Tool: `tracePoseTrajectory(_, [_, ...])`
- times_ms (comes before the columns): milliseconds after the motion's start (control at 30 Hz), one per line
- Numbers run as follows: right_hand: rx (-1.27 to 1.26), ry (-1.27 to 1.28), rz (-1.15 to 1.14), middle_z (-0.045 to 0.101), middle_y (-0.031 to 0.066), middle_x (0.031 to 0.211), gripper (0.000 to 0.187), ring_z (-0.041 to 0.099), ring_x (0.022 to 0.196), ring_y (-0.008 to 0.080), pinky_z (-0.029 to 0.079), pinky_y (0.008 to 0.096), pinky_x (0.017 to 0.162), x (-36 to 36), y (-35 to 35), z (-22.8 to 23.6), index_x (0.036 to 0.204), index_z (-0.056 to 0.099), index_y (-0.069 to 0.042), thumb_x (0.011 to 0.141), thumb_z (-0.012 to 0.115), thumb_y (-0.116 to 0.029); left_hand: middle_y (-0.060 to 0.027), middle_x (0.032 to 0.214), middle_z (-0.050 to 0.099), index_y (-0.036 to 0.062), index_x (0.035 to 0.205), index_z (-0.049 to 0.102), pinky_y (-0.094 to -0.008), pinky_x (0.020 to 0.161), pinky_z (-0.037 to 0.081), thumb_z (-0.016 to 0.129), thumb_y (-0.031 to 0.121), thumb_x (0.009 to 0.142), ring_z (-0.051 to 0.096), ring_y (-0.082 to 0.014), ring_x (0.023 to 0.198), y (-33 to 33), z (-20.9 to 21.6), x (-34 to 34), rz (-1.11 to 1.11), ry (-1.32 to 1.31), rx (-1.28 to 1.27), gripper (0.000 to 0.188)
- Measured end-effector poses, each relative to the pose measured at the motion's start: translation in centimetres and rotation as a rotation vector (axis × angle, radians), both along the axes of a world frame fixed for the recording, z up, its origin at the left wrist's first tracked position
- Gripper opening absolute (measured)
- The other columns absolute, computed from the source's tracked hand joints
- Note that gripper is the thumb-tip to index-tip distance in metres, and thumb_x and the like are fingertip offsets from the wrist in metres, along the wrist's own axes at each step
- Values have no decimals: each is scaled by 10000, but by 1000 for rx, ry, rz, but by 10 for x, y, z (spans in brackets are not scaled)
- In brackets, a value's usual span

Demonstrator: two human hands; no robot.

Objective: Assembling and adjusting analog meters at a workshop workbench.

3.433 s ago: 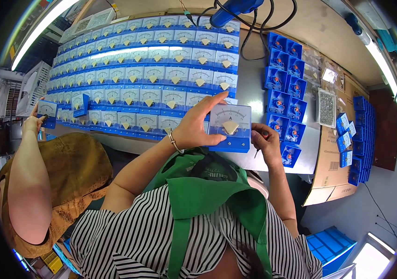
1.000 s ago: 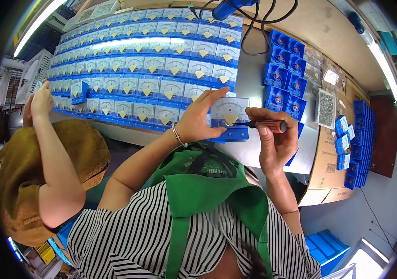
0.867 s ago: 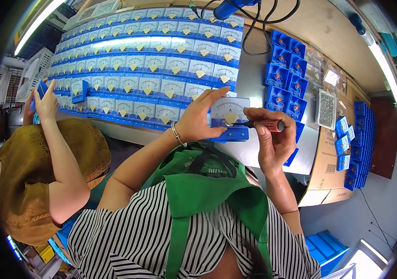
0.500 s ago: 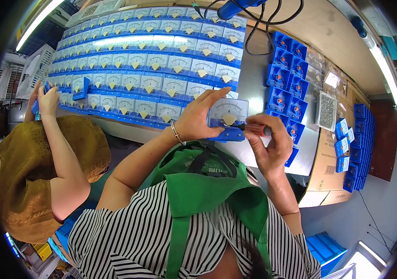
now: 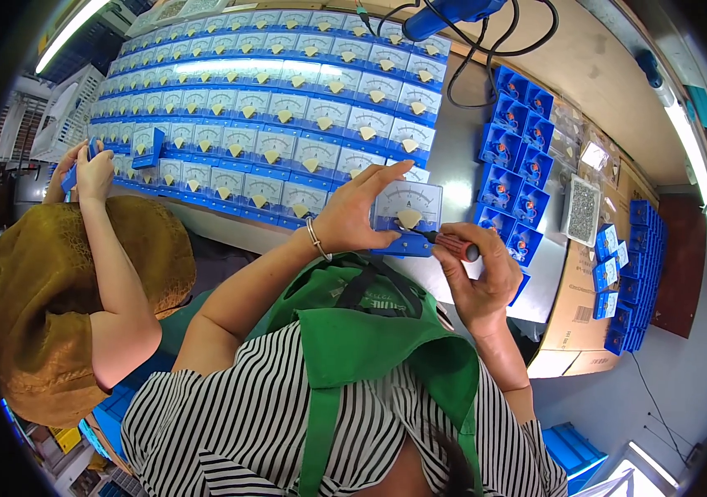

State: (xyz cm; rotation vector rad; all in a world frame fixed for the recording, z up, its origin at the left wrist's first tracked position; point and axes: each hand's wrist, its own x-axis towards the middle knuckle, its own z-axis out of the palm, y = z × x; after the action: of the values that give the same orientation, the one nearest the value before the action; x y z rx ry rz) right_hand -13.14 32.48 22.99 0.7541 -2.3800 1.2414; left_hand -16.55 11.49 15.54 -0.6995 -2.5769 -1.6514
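My left hand (image 5: pixel 355 209) grips a blue-based dial meter (image 5: pixel 408 197) with a clear front and a cream wedge below its scale. Its thumb lies along the near blue edge, and the fingers reach up the left side. In my right hand (image 5: pixel 487 277) is a screwdriver (image 5: pixel 458 247) with a red handle and dark end, pinched between thumb and fingers. The shaft slants leftward to the meter's lower right side; whether its tip sits in a screw is too small to tell.
Rows of similar dial meters (image 5: pixel 270 149) cover the table beyond my left hand. Open blue housings (image 5: pixel 498 186) with wiring stand to the right, near a tray of small metal parts (image 5: pixel 583 211). A blue tool (image 5: pixel 444 18) with black cable hangs above. Another person's hands (image 5: pixel 95 176) work at left.
The screwdriver handle has tilted, its butt end now lower than before. My right hand has turned and dropped slightly with it. My left hand keeps its grip on the meter.
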Motion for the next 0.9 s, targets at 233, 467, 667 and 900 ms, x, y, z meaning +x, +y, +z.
tracePoseTrajectory(233, [-65,-70,-61,681,102,907,348,667,734,181,515,261,635,-2,1,-6,1051,616,-5,740,772,-19,-139,1211,560,88,1407,388,-368,988,425,760,141,593,548,-299,1126,-3,-2,-1,28,-30,0,897])
tracePoseTrajectory(467, [-36,-78,-93,685,96,892,344,662,722,174,520,262,639,-5,-1,-4,1058,615,-10,750,768,-27,-139,1208,562,90,1407,390,-367,990,423,759,137,593,552,-299,1123,-2,-2,-2,16,-30,-4,895])
tracePoseTrajectory(667, [1,-224,155,667,97,870,361,642,715,205,515,291,643,-9,1,12,1092,619,-15,749,720,36,-136,1206,564,94,1406,393,-368,990,422,761,144,593,551,-305,1124,-3,-6,-2,28,-38,-2,893])
tracePoseTrajectory(900, [-19,-230,196,658,110,886,380,641,742,244,517,320,651,-9,-2,2,1092,619,-12,731,713,56,-134,1209,568,82,1405,388,-377,988,424,762,152,594,546,-312,1135,-6,-7,-3,35,-27,-2,896])
